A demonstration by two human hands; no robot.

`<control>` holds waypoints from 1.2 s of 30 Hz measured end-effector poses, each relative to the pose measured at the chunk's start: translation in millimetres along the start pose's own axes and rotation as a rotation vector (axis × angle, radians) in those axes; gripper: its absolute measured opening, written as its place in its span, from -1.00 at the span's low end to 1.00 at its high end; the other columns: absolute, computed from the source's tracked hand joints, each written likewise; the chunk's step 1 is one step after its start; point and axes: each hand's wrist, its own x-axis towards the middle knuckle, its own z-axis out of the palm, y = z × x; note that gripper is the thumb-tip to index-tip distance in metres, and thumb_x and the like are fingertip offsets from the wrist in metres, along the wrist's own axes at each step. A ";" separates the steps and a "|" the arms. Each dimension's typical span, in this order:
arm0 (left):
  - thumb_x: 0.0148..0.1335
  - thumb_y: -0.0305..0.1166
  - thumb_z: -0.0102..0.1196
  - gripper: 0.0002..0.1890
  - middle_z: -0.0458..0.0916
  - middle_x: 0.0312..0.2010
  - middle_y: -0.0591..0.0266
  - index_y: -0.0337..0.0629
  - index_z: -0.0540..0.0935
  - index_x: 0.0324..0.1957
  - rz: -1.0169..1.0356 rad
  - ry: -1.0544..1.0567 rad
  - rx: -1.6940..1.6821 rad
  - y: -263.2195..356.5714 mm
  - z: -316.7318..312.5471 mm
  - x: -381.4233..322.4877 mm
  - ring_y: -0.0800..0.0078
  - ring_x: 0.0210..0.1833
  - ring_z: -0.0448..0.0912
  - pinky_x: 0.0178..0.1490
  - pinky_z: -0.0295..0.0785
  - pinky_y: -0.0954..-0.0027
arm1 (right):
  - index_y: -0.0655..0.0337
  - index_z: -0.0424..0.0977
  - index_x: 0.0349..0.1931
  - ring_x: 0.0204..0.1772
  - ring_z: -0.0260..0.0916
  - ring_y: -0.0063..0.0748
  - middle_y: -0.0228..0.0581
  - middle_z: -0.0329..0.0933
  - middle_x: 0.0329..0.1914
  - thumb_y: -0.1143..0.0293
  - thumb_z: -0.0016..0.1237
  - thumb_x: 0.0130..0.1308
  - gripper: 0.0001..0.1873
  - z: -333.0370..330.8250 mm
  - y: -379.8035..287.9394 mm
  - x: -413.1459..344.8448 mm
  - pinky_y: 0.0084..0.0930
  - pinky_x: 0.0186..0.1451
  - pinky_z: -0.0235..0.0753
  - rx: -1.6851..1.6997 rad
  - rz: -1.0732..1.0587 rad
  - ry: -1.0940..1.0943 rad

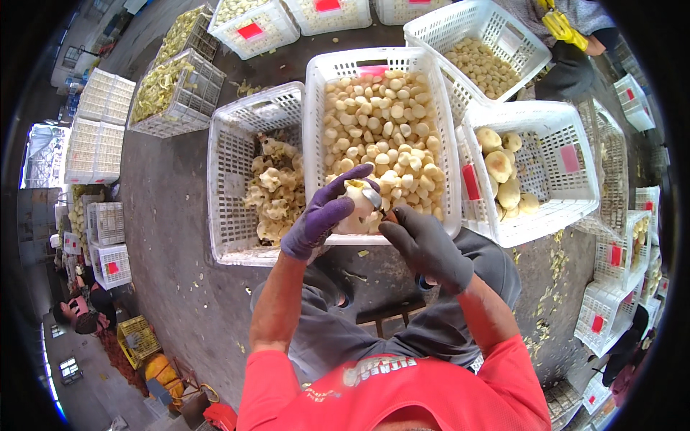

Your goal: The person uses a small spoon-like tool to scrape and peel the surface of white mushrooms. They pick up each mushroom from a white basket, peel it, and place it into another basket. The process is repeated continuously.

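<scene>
My left hand (pixel 318 221), in a purple glove, holds a pale peeled fruit (pixel 353 215) with a yellowish hollow at its top. In its grey glove, my right hand (pixel 428 245) grips a metal scoop (pixel 372 197) by a brown handle that the fingers mostly hide. The scoop's bowl lies against the fruit's upper right side. Both hands are over the near end of a white plastic crate (pixel 450 178), which is heaped with small pale rounded pieces (pixel 385 118).
On the left, another white crate (pixel 229 237) holds scooped-out fruit remnants (pixel 275 188). Whole peeled fruits (pixel 501 167) sit in a crate (pixel 560 204) at right. Behind it, a crate (pixel 426 27) of round pieces stands near a person's yellow-gloved hand (pixel 563 29). Peelings fill crates (pixel 183 99) farther left.
</scene>
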 end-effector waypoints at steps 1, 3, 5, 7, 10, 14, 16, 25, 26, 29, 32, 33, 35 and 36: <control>0.26 -0.01 0.18 -0.17 0.53 0.14 0.13 -0.33 0.28 0.42 -0.015 0.017 0.019 -0.7 -0.2 2.9 0.39 0.18 0.53 0.29 0.39 0.34 | 0.28 0.34 -0.22 -0.31 0.50 0.29 0.10 0.52 -0.45 0.19 -0.03 0.46 -0.70 -0.3 2.4 1.3 0.03 -0.28 0.39 -0.023 -0.025 0.035; 0.32 -0.03 0.13 -0.24 0.53 0.15 0.13 -0.30 0.28 0.42 -0.048 0.066 0.051 -2.3 -0.9 5.8 0.40 0.18 0.53 0.29 0.40 0.35 | 0.27 0.34 -0.21 -0.32 0.49 0.29 0.11 0.51 -0.46 0.18 -0.04 0.46 -0.70 -0.7 6.2 2.1 0.03 -0.29 0.38 -0.069 -0.029 0.085; 0.36 -0.12 0.10 -0.36 0.58 0.06 0.17 -0.28 0.36 0.37 -0.071 0.103 0.010 -3.3 -1.0 4.3 0.44 0.10 0.56 0.22 0.44 0.41 | 0.25 0.34 -0.21 -0.32 0.49 0.29 0.11 0.51 -0.45 0.17 -0.05 0.46 -0.70 0.6 7.4 1.0 0.02 -0.30 0.38 -0.114 -0.043 0.075; 0.36 -0.15 0.11 -0.40 0.61 0.02 0.19 -0.28 0.40 0.33 -0.133 0.157 0.070 -2.4 -0.8 0.6 0.47 0.06 0.58 0.18 0.45 0.44 | 0.25 0.34 -0.21 -0.32 0.50 0.28 0.10 0.51 -0.46 0.16 -0.04 0.46 -0.70 2.5 6.2 -0.9 0.01 -0.31 0.38 -0.143 -0.044 0.073; 0.34 -0.25 0.12 -0.49 0.55 -0.20 0.39 -0.21 0.47 0.29 -0.064 0.165 0.057 -0.6 1.8 -5.8 0.65 -0.15 0.47 -0.03 0.37 0.58 | 0.25 0.33 -0.22 -0.32 0.50 0.25 0.09 0.51 -0.47 0.17 -0.03 0.46 -0.70 6.4 2.4 -1.6 0.00 -0.32 0.38 -0.176 -0.070 0.081; 0.31 -0.29 0.13 -0.50 0.56 -0.25 0.44 -0.21 0.50 0.28 0.057 0.205 0.107 3.0 5.0 -8.2 0.70 -0.24 0.46 -0.11 0.37 0.61 | 0.25 0.33 -0.25 -0.38 0.50 0.21 0.06 0.51 -0.48 0.19 -0.02 0.46 -0.71 11.1 -2.7 -0.3 -0.03 -0.33 0.39 -0.168 -0.111 0.068; 0.30 -0.30 0.14 -0.49 0.60 -0.20 0.39 -0.23 0.51 0.27 0.044 0.201 0.062 4.6 5.6 -7.7 0.69 -0.21 0.50 -0.08 0.41 0.58 | 0.25 0.34 -0.26 -0.46 0.48 0.10 -0.01 0.49 -0.51 0.20 -0.02 0.46 -0.71 12.7 -5.3 1.3 -0.10 -0.37 0.40 -0.083 -0.110 0.051; 0.15 -0.41 0.05 -0.45 0.63 0.05 0.20 -0.33 0.53 0.24 0.104 0.208 -0.001 5.3 3.1 -8.8 0.59 -0.07 0.58 0.11 0.49 0.47 | 0.22 0.44 -0.21 -0.70 0.17 -0.70 -0.46 0.31 -0.66 0.13 -0.21 0.56 -0.67 7.3 -22.2 3.5 -0.66 -0.65 0.14 0.623 0.357 -0.274; 0.13 -0.42 0.04 -0.44 0.63 0.05 0.19 -0.35 0.53 0.23 0.113 0.211 0.001 5.1 2.5 -8.9 0.58 -0.07 0.58 0.11 0.49 0.47 | 0.24 0.44 -0.21 -0.72 0.15 -0.69 -0.46 0.29 -0.67 0.11 -0.23 0.56 -0.64 5.2 -22.5 3.1 -0.66 -0.66 0.13 0.664 0.369 -0.307; 0.09 -0.40 0.06 -0.41 0.63 0.05 0.15 -0.39 0.53 0.22 0.176 0.180 -0.017 4.2 1.5 -8.7 0.54 -0.04 0.60 0.11 0.52 0.43 | 0.20 0.43 -0.25 -0.72 0.10 -0.69 -0.49 0.22 -0.70 0.03 -0.24 0.55 -0.60 4.9 -18.7 3.6 -0.64 -0.67 0.10 0.853 0.372 -0.431; 0.08 -0.30 0.16 -0.38 0.64 0.04 0.09 -0.40 0.53 0.21 0.204 0.159 -0.054 2.8 1.5 -8.1 0.43 -0.02 0.63 0.12 0.54 0.37 | 0.17 0.43 -0.28 -0.73 0.08 -0.67 -0.50 0.17 -0.71 0.01 -0.26 0.55 -0.58 12.6 -10.7 3.9 -0.63 -0.67 0.07 1.236 0.405 -0.621; 0.08 -0.27 0.19 -0.36 0.64 0.03 0.07 -0.39 0.52 0.22 0.215 0.132 -0.083 2.2 1.6 -7.7 0.38 -0.02 0.64 0.13 0.54 0.35 | 0.17 0.43 -0.28 -0.73 0.08 -0.66 -0.50 0.17 -0.72 0.00 -0.27 0.56 -0.58 16.4 -8.0 4.6 -0.63 -0.68 0.06 1.391 0.422 -0.695; 0.09 -0.19 0.25 -0.31 0.64 0.02 0.03 -0.38 0.49 0.24 0.236 0.076 -0.143 0.9 1.5 -6.3 0.29 -0.01 0.66 0.14 0.55 0.31 | 0.24 0.40 -0.19 -0.79 0.07 -0.65 -0.47 0.19 -0.73 -0.04 -0.27 0.56 -0.54 24.8 -5.2 5.0 -0.65 -0.72 0.10 1.534 0.414 -0.727; 0.10 -0.16 0.26 -0.30 0.64 0.02 0.02 -0.38 0.48 0.25 0.235 0.082 -0.178 0.1 1.2 -5.2 0.26 0.00 0.66 0.14 0.55 0.29 | 0.28 0.39 -0.15 -0.82 0.06 -0.65 -0.46 0.19 -0.73 -0.06 -0.26 0.56 -0.51 26.6 -4.6 5.2 -0.66 -0.74 0.13 1.612 0.384 -0.775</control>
